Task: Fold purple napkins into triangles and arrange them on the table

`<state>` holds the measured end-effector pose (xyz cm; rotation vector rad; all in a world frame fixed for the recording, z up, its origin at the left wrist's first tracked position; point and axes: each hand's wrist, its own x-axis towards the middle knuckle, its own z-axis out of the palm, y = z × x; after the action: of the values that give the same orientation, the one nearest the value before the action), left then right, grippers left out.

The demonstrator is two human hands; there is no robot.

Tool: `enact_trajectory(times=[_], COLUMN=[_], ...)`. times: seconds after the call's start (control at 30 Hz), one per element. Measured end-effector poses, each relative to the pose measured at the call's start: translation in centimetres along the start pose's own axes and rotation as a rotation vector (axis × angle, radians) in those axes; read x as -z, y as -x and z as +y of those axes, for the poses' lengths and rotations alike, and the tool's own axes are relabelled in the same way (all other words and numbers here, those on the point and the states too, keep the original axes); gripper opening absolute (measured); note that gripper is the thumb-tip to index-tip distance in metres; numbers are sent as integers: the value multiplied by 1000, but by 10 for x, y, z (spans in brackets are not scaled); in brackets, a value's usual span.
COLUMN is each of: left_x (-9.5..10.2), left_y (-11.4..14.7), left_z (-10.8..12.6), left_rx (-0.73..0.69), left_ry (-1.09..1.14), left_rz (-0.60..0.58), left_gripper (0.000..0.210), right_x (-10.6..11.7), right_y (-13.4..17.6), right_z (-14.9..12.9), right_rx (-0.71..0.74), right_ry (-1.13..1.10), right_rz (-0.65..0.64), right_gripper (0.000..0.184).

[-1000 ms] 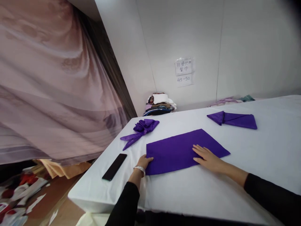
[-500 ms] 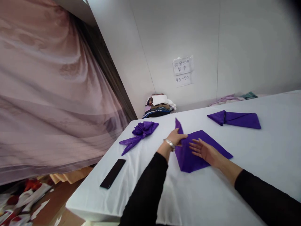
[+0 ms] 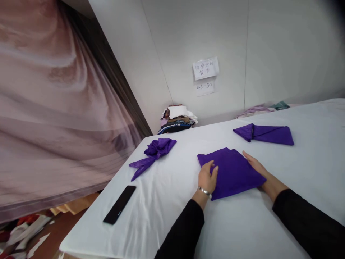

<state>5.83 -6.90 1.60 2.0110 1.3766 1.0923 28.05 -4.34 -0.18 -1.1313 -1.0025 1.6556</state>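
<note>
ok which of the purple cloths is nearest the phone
The bunched, flower-like cloth, just beyond the black phone; the broad cloth and the narrow folded cloth both lie farther right.

The purple cloth [image 3: 234, 174] in the middle looks smooth and mostly matt, while the knotted purple cloth [image 3: 159, 145] at left shows a slight sheen along its creases. White fabric with a soft, satiny lustre covers the tabletop [image 3: 164, 223], beneath a glossy black phone [image 3: 119, 205] at near left. A silky pink curtain [image 3: 54, 118] hangs far left, paper sheets [image 3: 206, 68] are on the smooth wall [image 3: 221, 32], and the bracelet [image 3: 205, 191] is shiny, silvery metal.
</note>
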Motion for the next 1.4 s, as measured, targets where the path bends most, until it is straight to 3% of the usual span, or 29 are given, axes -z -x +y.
enact_trajectory(times=[0.1,0.17,0.27,0.43,0.63,0.87,0.97,1.07,1.1,1.17,1.23,1.3,1.4], left_x=[9,8,4,5,6,5,4,3,3,3,3,3,3], left_y=[15,20,22,20,19,17,17,18,18,18,18,18,18], left_z=[-15,-20,-22,-22,-24,-25,-26,-26,-25,-24,-23,-23,-23], left_rx=[-24,6,30,34,114,91,107,107,105,102,98,97,105], left_ry=[-190,-289,-386,-449,-420,-472,-498,-495,-492,-492,-503,-521,-539], left_rz=[-48,-118,-174,-205,-252,-280,-310,-324,-323,-320,-321,-321,-322], left_gripper=[41,45,52,56,62,66,69,71,71,70,71,71,70], right_x=[3,4,2,0,15,22,23,12,6,-9,-22,-26,-15], right_y=[-9,-15,-22,-35,-35,-25,-20,-9,-4,6,13,15,11], right_z=[4,5,-1,-20,-15,-12,-13,-7,-3,6,16,24,26], right_rx=[-66,-91,-16,166,-90,-34,97,308,381,493,522,480,360], right_ry=[-48,-60,-16,79,146,235,456,820,932,1112,1259,1395,1540], right_rz=[36,92,148,0,203,218,343,475,464,324,131,20,97], right_gripper=[37,31,46,65,81,78,68,56,53,50,53,57,62])
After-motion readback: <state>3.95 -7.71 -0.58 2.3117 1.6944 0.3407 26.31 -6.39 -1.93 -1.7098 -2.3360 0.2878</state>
